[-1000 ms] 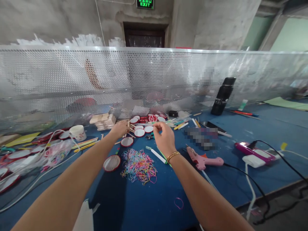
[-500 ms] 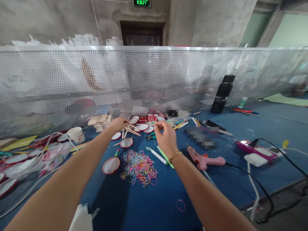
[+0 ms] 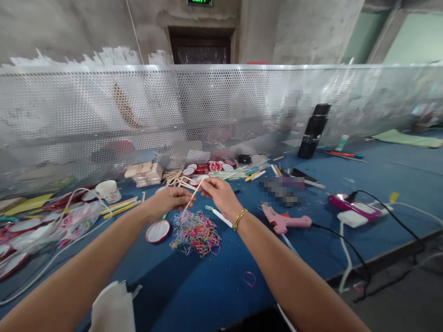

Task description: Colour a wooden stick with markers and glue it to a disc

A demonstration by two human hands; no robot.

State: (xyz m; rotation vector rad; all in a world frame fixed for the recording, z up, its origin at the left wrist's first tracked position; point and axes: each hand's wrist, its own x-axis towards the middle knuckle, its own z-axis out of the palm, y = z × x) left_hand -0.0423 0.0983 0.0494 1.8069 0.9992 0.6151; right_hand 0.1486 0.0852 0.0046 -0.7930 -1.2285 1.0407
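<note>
Between my two hands a thin wooden craft stick is held slanting, its lower end over a heap of colourful rubber bands. My left hand pinches the stick near its middle with thumb and fingertips. My right hand, with a gold bracelet at the wrist, is closed on its upper end. Loose wooden sticks lie behind my hands, beside red-rimmed round discs. One white-faced disc with a red rim lies left of the rubber bands.
A pink glue gun with a black cord lies to the right, near a purple power strip. A black bottle stands by the perforated metal divider. On the left are a white cup and stacked wooden sticks.
My left hand has come back from the pile of sticks, toward me. My right hand has moved slightly left, and both hands now meet at one stick. The camera view has shifted slightly.
</note>
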